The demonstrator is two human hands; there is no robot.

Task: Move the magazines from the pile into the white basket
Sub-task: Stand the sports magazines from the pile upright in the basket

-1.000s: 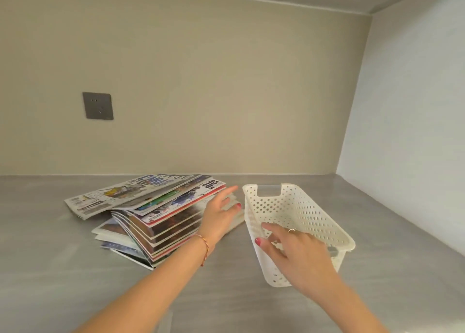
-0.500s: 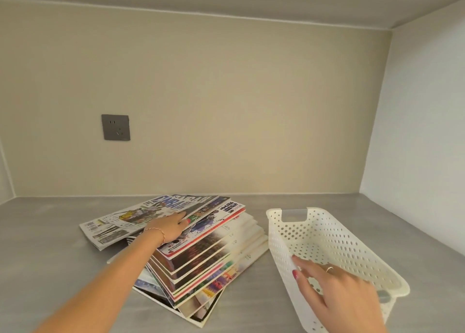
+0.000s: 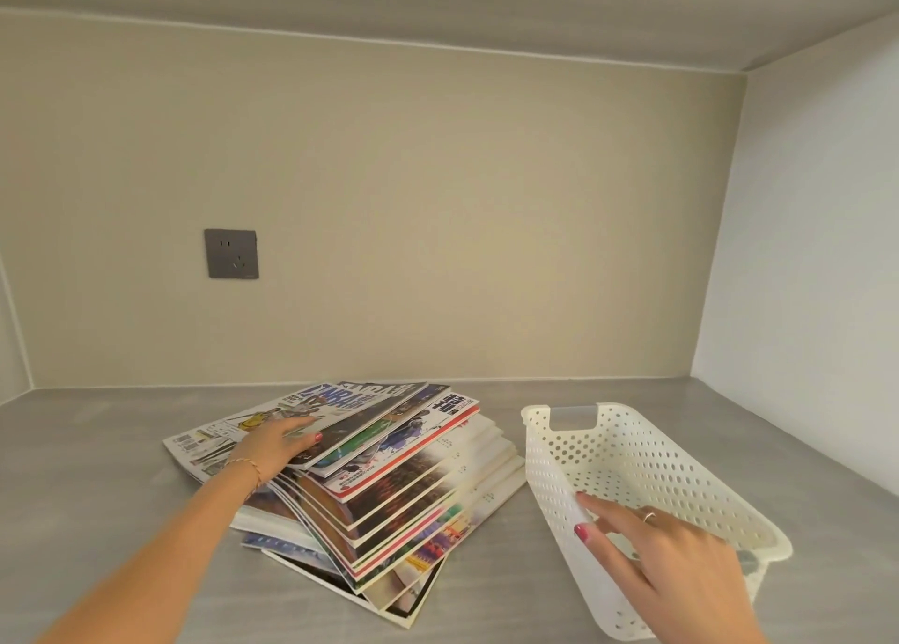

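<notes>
The left hand, arm stretched forward, lies on the top of the magazine pile, fingers spread and thumb tucked at the edge of the upper magazines; whether it grips any I cannot tell. The right hand rests open on the near left rim of the white basket, forefinger inside, thumb outside. Pile and empty basket sit side by side mid-bench, below a wall socket.
</notes>
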